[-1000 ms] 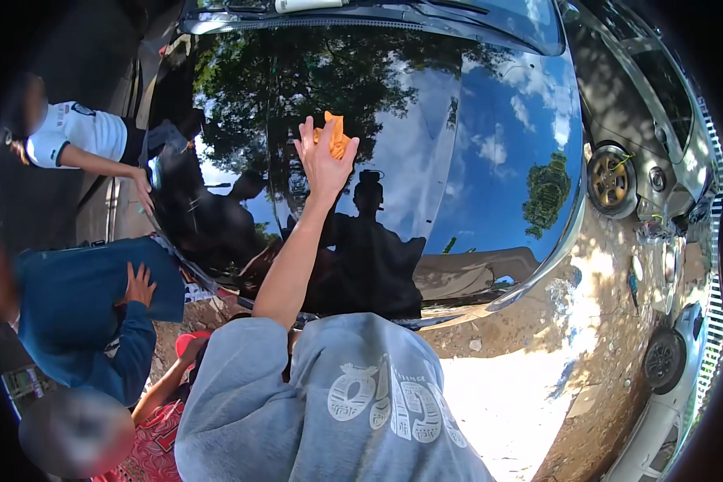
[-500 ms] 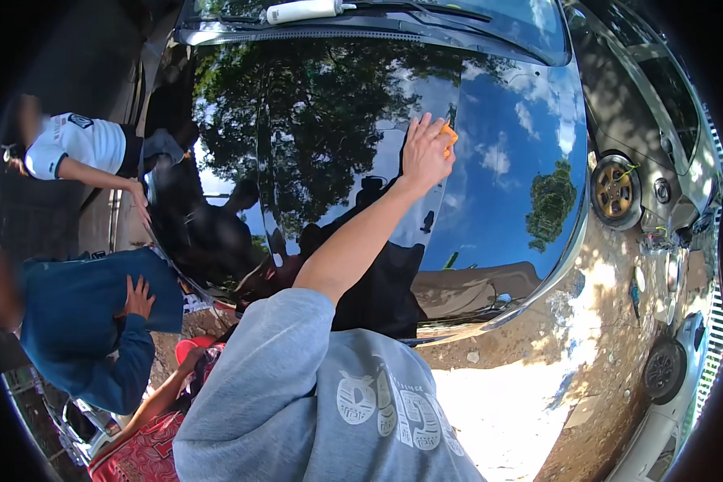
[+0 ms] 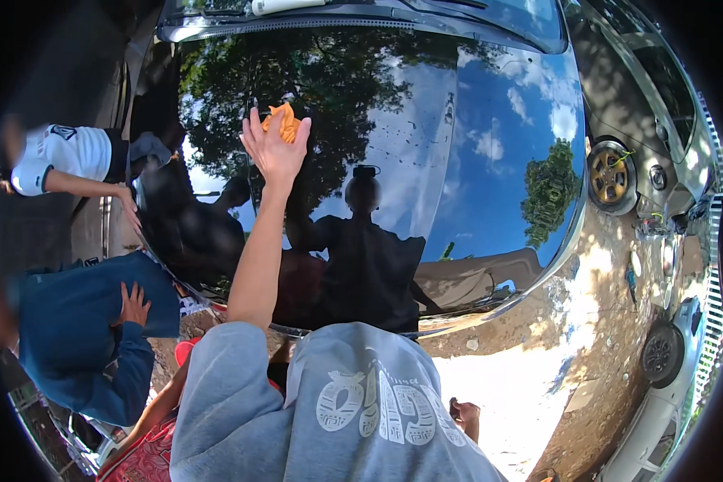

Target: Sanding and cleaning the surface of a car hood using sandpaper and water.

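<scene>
Mostly hidden: the cloth (image 3: 282, 122), orange, sits under the left hand (image 3: 274, 147), only a crumpled bit showing past the fingertips. Right hand (image 3: 464, 415) hangs low by the hip, small & shadowed; can't tell its finger state. Hood (image 3: 426, 161) runs wide to the right w/ bare glossy surface, its front edge curving just ahead of the grey shirt (image 3: 337, 410). Left arm stretched straight out, palm flat on the cloth, fingers spread.

Two bystanders at the left rim, partly cut off.
</scene>
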A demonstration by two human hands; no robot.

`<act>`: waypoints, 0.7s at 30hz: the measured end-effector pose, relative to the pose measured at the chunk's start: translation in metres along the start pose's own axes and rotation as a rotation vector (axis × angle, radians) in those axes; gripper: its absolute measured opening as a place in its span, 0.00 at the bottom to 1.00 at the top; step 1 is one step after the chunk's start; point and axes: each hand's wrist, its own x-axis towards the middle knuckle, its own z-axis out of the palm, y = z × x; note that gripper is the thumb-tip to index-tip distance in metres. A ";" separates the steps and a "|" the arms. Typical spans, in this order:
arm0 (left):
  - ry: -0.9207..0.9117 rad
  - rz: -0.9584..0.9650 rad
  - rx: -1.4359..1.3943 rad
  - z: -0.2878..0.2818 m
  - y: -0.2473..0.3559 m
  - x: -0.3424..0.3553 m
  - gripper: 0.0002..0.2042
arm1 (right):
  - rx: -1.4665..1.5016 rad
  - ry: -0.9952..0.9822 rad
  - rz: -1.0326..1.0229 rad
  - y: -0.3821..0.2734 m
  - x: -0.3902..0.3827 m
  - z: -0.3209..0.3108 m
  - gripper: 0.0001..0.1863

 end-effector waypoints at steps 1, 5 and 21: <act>-0.041 -0.047 -0.040 0.002 0.002 -0.007 0.25 | 0.019 0.030 0.002 -0.001 -0.009 0.000 0.15; 0.030 -0.037 -0.172 0.024 0.051 -0.034 0.19 | -0.024 0.069 -0.225 -0.046 -0.045 -0.001 0.17; -0.200 0.298 -0.192 0.110 0.093 0.084 0.15 | 0.086 -0.014 -0.825 -0.187 -0.128 0.001 0.08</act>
